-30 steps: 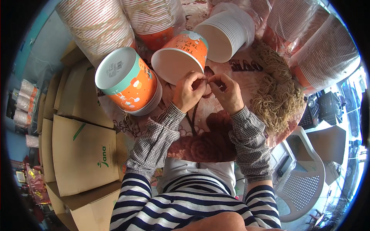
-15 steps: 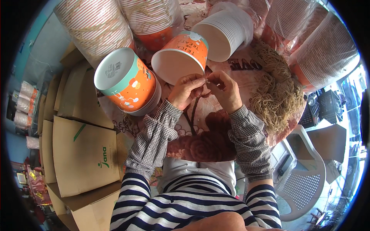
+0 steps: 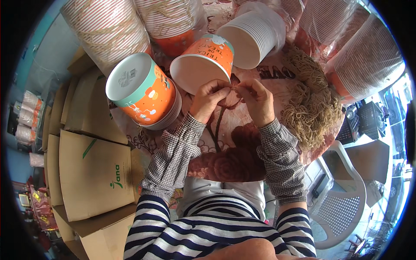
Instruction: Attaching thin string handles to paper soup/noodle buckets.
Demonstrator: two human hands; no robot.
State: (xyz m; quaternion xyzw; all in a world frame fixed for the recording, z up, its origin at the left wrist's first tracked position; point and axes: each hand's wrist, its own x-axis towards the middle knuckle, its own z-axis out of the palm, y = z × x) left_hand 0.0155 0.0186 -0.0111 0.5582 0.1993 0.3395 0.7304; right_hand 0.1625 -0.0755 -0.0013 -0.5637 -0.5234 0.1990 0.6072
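My left hand is closed in a pinch just below the rim of an orange paper tub lying on its side, its white mouth facing me. My right hand pinches close beside it, the fingertips of both nearly meeting. What they hold between them is too small to make out. Left of the hands, a short stack of upside-down orange tubs with green bands stands on the table. To the right of my hands lies a heap of tan cord in loose hanks.
A nested stack of white-mouthed tubs in clear plastic lies beyond. Tall cord-tied stacks stand far left, and plastic-wrapped stacks far right. A flowered cloth covers the table. Cardboard boxes crowd the left; a white plastic chair stands right.
My right hand has turned slightly and shifted a little to the right, its fingertips still near the left hand's. The tubs and cord have stayed in place.
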